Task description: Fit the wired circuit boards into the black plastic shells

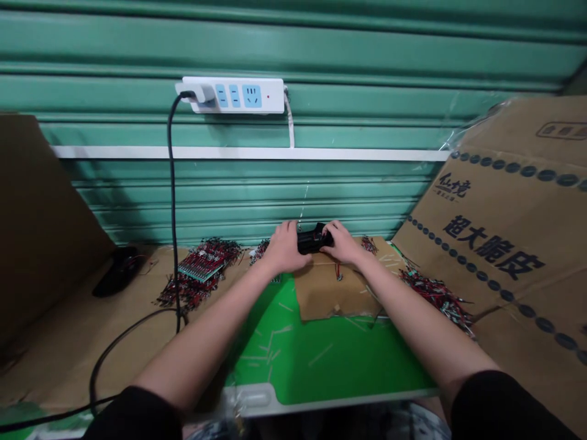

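A black plastic casing is held between my two hands near the far edge of the table. My left hand grips its left end, with the thumb along the near side. At the right end, my right hand is closed, its fingers pinching the casing by its dark opening. Below it, on a flat piece of cardboard, lies a small part with red and black wires. What the casing contains is too dark to make out.
A heap of red-and-black wired circuit boards lies left, another wire pile right. A black cable hangs from a power strip. Cardboard walls flank the green tabletop; a black object lies far left.
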The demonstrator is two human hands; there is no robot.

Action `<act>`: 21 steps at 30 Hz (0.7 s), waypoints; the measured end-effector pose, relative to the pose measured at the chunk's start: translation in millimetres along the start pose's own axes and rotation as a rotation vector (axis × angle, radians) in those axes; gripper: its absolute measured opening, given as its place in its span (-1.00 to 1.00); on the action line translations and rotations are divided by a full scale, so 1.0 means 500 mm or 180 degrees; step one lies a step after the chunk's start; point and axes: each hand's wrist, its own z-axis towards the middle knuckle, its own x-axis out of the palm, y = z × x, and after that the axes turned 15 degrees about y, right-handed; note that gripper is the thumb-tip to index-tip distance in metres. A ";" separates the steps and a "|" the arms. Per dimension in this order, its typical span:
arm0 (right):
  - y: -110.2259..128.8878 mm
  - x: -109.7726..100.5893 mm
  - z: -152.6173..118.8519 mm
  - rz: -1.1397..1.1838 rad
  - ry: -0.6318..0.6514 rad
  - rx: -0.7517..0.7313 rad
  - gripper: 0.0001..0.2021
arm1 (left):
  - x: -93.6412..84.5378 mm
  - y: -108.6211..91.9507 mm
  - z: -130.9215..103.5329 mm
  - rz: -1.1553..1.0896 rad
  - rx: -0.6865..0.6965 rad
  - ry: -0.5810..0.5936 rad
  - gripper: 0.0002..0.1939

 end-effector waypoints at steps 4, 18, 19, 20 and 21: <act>0.005 -0.003 0.001 0.0011 0.0111 -0.0086 -0.60 | 0.005 -0.013 0.078 0.0049 -0.0356 0.0812 -0.16; 0.035 -0.042 -0.058 0.0110 0.0205 -0.0524 -0.11 | 0.037 -0.028 0.110 0.0202 -0.0519 0.1209 -0.18; 0.047 -0.048 -0.073 0.0080 0.0198 -0.0461 -0.09 | 0.032 -0.033 0.097 0.0206 -0.0504 0.1200 -0.18; 0.059 -0.054 -0.089 0.0046 0.0139 -0.0388 -0.11 | 0.025 -0.039 0.081 0.0207 -0.0505 0.1186 -0.20; 0.071 -0.059 -0.106 0.0038 0.0032 -0.0334 -0.12 | 0.018 -0.047 0.059 0.0207 -0.0534 0.1159 -0.22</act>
